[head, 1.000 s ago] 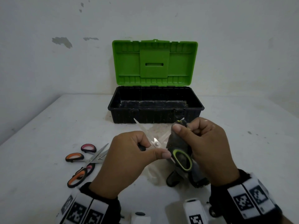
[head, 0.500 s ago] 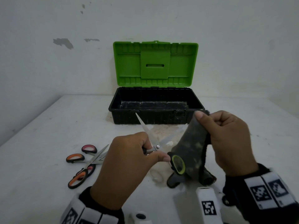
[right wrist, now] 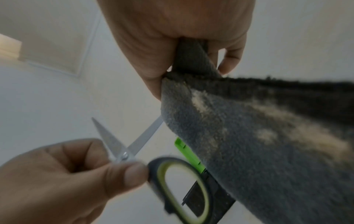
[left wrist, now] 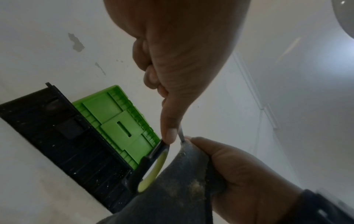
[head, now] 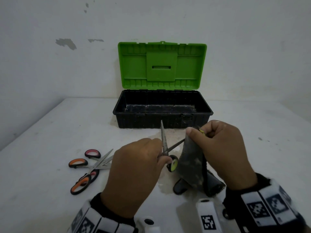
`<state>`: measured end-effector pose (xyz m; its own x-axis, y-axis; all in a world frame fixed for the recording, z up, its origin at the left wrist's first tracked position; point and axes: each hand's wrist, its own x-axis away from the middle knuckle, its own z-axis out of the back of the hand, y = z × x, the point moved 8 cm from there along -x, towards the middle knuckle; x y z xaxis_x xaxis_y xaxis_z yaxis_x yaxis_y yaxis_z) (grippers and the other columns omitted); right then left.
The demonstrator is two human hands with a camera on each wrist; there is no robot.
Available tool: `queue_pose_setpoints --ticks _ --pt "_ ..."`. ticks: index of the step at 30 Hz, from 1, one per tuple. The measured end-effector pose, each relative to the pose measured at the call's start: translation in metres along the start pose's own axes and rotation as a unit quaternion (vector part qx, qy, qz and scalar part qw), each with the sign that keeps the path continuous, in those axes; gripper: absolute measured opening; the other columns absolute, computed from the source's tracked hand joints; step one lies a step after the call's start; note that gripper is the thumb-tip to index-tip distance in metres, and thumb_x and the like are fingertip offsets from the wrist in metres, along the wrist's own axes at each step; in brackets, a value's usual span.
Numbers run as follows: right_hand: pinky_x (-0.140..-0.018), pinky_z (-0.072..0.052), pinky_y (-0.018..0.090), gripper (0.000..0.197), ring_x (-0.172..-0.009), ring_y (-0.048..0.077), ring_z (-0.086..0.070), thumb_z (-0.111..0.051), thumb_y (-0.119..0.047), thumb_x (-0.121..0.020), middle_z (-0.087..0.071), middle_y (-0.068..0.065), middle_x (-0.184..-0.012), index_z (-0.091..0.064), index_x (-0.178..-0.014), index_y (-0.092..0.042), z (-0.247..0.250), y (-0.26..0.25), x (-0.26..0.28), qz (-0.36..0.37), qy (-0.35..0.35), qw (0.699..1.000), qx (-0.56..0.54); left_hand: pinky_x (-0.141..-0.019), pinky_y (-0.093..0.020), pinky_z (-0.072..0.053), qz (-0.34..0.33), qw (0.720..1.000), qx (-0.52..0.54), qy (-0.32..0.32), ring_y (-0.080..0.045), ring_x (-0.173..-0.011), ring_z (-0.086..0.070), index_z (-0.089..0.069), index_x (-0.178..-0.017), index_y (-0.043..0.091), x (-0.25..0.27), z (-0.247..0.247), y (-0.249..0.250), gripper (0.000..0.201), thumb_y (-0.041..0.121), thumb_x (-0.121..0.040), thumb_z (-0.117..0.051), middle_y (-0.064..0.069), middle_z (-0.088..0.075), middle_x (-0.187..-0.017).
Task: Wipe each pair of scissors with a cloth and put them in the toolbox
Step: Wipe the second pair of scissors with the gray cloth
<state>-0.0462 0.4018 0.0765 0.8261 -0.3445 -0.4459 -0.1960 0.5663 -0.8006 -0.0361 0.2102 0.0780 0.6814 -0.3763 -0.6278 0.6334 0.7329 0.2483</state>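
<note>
My left hand point(head: 143, 163) holds a pair of green-handled scissors point(head: 165, 145) near the pivot, blades spread wide. One blade points up toward the toolbox, the other runs right into the cloth. My right hand point(head: 217, 145) pinches a dirty grey cloth point(head: 191, 165) around that blade's far end; the cloth hangs down to the table. In the right wrist view the scissors point(right wrist: 122, 144) and their green-lined handle loop show beside the cloth point(right wrist: 249, 136). The open toolbox point(head: 161, 115), black with a green lid, stands behind the hands and looks empty.
Two more pairs of scissors lie crossed on the white table at the left, one with orange handles point(head: 80, 174) and one with pink handles point(head: 94, 155). A white wall stands close behind the toolbox. A dark handle-like object point(head: 180, 187) lies under the cloth.
The cloth in my right hand has slid outward along the right blade toward its tip. The left hand turned the scissors so the free blade stands more upright.
</note>
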Motion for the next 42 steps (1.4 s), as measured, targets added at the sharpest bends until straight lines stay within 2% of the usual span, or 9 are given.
queue_pose_setpoints --ticks 3,8,11,14,17,26,30,34,42 --pt "-0.048 -0.043 0.025 0.035 -0.043 0.011 -0.051 -0.082 -0.035 -0.075 -0.061 0.002 -0.049 -0.059 -0.056 -0.016 0.002 0.008 -0.005 -0.026 0.002 0.999 -0.024 -0.050 -0.005 -0.020 0.011 1.000 0.004 0.007 -0.001 -0.044 -0.030 -0.059 -0.056 0.016 0.000 0.001 -0.005 0.035 0.046 -0.068 -0.072 0.006 -0.052 -0.047" --pt "-0.044 -0.042 0.015 0.033 -0.043 0.004 -0.051 -0.081 -0.032 -0.076 -0.064 0.000 -0.053 -0.060 -0.055 -0.017 -0.007 -0.002 0.002 0.003 -0.031 0.999 -0.014 -0.049 -0.005 -0.025 -0.010 1.000 0.005 0.013 0.000 -0.046 -0.030 -0.060 -0.057 0.016 0.000 -0.002 -0.003 0.035 0.046 -0.069 -0.074 0.006 -0.054 -0.048" --pt "-0.048 -0.052 0.031 0.033 -0.044 0.011 -0.056 -0.082 -0.029 -0.075 -0.064 0.000 -0.051 -0.060 -0.054 -0.015 -0.003 0.014 -0.010 -0.024 -0.019 0.999 -0.009 -0.043 -0.014 -0.034 -0.003 1.000 0.006 -0.001 -0.001 -0.045 -0.033 -0.059 -0.057 0.016 0.002 -0.006 -0.004 0.036 0.041 -0.065 -0.083 0.005 -0.054 -0.047" --pt "-0.051 -0.057 0.052 0.035 -0.053 0.035 -0.063 -0.082 -0.029 -0.074 -0.064 0.013 -0.054 -0.060 -0.056 -0.009 0.011 0.027 -0.019 -0.058 0.012 0.998 -0.033 -0.044 -0.010 -0.034 0.041 0.998 0.056 -0.013 0.000 -0.041 -0.035 -0.060 -0.056 0.016 0.002 -0.006 -0.012 0.036 0.043 -0.063 -0.083 0.009 -0.053 -0.047" --pt "-0.052 -0.056 0.059 0.036 -0.052 0.031 -0.058 -0.082 -0.031 -0.076 -0.064 0.026 -0.063 -0.061 -0.058 -0.009 0.021 0.033 -0.019 -0.085 0.033 0.991 -0.102 -0.045 -0.011 -0.041 0.132 0.982 0.135 0.007 -0.006 -0.044 -0.051 -0.063 -0.055 0.019 0.000 0.002 -0.028 0.033 0.043 -0.059 -0.086 0.013 -0.057 -0.047" --pt "-0.050 -0.046 0.024 0.029 -0.050 0.012 -0.055 -0.082 -0.036 -0.064 -0.059 -0.002 -0.053 -0.060 -0.065 -0.018 -0.011 0.002 0.011 0.003 -0.086 0.978 -0.188 -0.041 -0.011 -0.035 0.276 0.905 0.323 -0.027 -0.002 -0.040 -0.040 -0.060 -0.055 0.009 0.003 -0.007 -0.041 0.044 0.039 -0.046 -0.092 0.006 -0.052 -0.044" --pt "-0.052 -0.051 0.028 0.033 -0.053 0.023 -0.062 -0.092 -0.029 -0.063 -0.070 0.006 -0.063 -0.061 -0.065 -0.017 -0.027 -0.010 0.021 0.024 -0.126 0.969 -0.213 -0.042 -0.014 -0.036 0.279 0.883 0.375 -0.049 -0.005 -0.042 -0.042 -0.059 -0.057 0.004 0.004 -0.012 -0.038 0.049 0.039 -0.043 -0.090 0.005 -0.051 -0.045" --pt "-0.046 -0.048 0.019 0.029 -0.048 0.009 -0.063 -0.086 -0.023 -0.061 -0.068 0.001 -0.057 -0.061 -0.062 -0.008 -0.024 -0.018 0.023 0.023 -0.102 0.968 -0.227 -0.041 -0.015 -0.036 0.298 0.857 0.416 -0.068 -0.008 -0.040 -0.039 -0.055 -0.059 -0.001 0.007 -0.016 -0.038 0.051 0.032 -0.045 -0.090 0.001 -0.047 -0.045" --pt "-0.050 -0.049 0.023 0.022 -0.052 0.011 -0.060 -0.082 -0.032 -0.062 -0.065 0.003 -0.056 -0.063 -0.059 -0.021 -0.015 -0.011 0.015 0.004 -0.035 0.971 -0.236 -0.035 -0.018 -0.027 0.336 0.801 0.485 -0.103 -0.012 -0.037 -0.029 -0.052 -0.055 0.009 0.012 -0.027 -0.039 0.046 0.033 -0.041 -0.088 -0.004 -0.039 -0.043"
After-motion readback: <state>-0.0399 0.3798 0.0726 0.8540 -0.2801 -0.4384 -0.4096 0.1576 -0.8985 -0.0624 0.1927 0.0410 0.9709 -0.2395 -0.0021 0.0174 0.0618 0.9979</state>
